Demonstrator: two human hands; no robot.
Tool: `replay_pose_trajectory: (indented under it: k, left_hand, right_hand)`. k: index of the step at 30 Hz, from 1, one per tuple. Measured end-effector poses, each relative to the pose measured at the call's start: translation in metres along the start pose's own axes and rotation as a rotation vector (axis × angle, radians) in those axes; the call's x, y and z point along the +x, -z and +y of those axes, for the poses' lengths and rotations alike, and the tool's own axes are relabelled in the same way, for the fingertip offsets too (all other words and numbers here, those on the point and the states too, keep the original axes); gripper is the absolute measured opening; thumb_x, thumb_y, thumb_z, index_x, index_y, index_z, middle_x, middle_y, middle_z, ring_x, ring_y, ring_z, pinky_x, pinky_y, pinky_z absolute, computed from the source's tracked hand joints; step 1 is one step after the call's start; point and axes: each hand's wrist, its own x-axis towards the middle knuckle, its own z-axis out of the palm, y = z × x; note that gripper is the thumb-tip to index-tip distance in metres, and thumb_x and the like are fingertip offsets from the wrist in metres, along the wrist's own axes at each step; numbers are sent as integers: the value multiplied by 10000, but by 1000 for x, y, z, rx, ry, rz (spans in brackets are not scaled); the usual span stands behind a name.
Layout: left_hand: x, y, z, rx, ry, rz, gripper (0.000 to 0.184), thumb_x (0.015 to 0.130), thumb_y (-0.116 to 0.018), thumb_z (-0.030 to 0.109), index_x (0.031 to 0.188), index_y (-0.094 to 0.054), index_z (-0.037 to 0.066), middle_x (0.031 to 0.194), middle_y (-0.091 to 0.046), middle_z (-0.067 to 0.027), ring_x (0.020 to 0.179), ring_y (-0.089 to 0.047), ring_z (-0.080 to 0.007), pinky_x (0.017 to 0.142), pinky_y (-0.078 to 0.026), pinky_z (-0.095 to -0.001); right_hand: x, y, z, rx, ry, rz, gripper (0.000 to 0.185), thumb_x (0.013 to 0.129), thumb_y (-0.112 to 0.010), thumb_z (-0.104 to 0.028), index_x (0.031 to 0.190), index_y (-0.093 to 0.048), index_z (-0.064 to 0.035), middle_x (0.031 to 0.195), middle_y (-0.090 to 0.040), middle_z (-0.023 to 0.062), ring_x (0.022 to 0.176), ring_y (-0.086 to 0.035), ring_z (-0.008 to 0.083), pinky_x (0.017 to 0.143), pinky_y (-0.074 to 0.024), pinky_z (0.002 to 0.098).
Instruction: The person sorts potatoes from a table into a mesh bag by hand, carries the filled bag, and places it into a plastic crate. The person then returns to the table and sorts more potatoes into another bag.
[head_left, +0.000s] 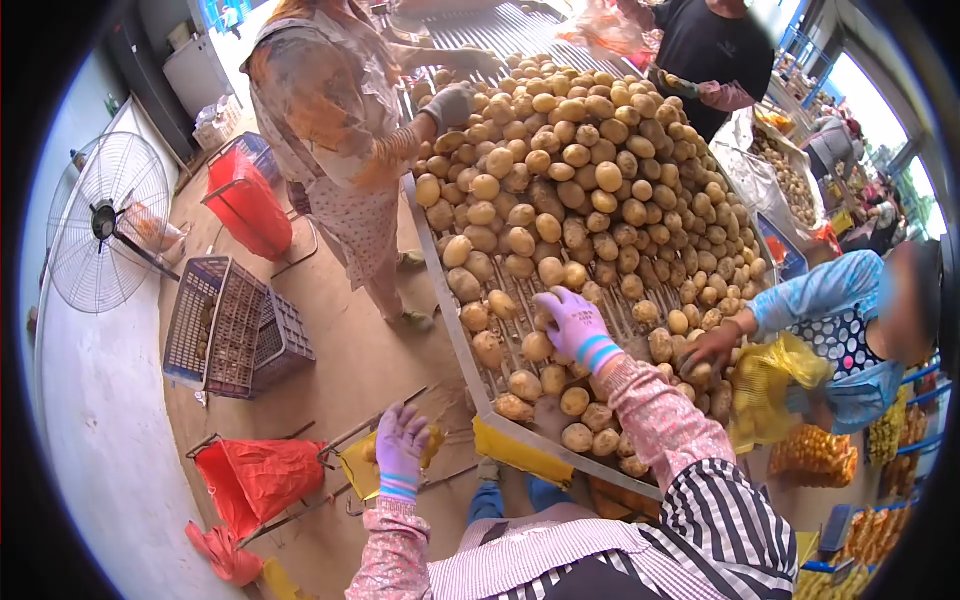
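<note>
My left hand point(400, 448), in a purple glove with blue bands, is raised left of the sorting table with its fingers loosely bent and apart; nothing shows in it. Beneath it is a yellow bag point(360, 468) on a metal frame. My right hand point(575, 325), gloved the same way, reaches over the slatted table point(450, 310), its fingers curled round a potato point(545, 317) that is partly hidden by them. A large heap of potatoes point(608, 178) covers the table beyond, and looser ones lie near the front edge.
Across the left side stands a person point(330, 130) with gloved hands at the heap. Another person's bare hand point(715, 350) touches potatoes at the right, beside a yellow net bag point(775, 390). A person in black point(715, 60) stands behind. Crates point(235, 325), red bags point(260, 480) and a fan point(105, 220) are left.
</note>
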Motion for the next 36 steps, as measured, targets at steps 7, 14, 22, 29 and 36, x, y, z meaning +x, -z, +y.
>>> replay_pose_trajectory:
  k: [7, 14, 22, 29, 36]
  left_hand:
    - [89, -191, 15, 803, -583, -364, 606, 953, -712, 305, 1455, -500, 41, 1397, -581, -131, 1279, -565, -271, 1106, -450, -378]
    - [178, -296, 16, 1856, -938, -29, 709, 817, -741, 172, 1470, -485, 69, 1408, -542, -204, 1316, -505, -400, 1152, -399, -457]
    - [143, -303, -51, 1446, -910, -434, 732, 813, -704, 67, 1496, -442, 94, 1315, -550, -175, 1288, -526, -364, 1128, -423, -438]
    - [201, -393, -18, 1932, -902, -367, 623, 755, -698, 161, 1374, -633, 179, 1457, -548, -170, 1304, -541, -395, 1127, -442, -433]
    - [182, -386, -53, 2026, -761, -603, 639, 756, -709, 90, 1379, -625, 206, 1510, -502, -139, 1363, -504, -386, 1167, -422, -418]
  right_hand:
    - [-120, 27, 56, 39, -154, 82, 492, 856, -721, -199, 1330, -587, -187, 1288, -608, 123, 1200, -572, 355, 1036, -439, 491]
    - [-244, 53, 60, 1, -347, 210, 531, 878, -711, -245, 1361, -565, -81, 1394, -559, 165, 1308, -487, 404, 1130, -356, 522]
    - [-312, -1, 60, 129, -533, 247, 619, 821, -730, -256, 1358, -561, 2, 1437, -532, 165, 1345, -455, 398, 1159, -335, 534]
    - [-306, -1, 61, 110, -563, 273, 580, 804, -743, -250, 1303, -593, 6, 1421, -543, 156, 1315, -477, 380, 1135, -373, 505]
    - [-294, -2, 58, 72, -599, 270, 518, 835, -718, -288, 1254, -629, 4, 1403, -559, 147, 1314, -470, 366, 1131, -378, 490]
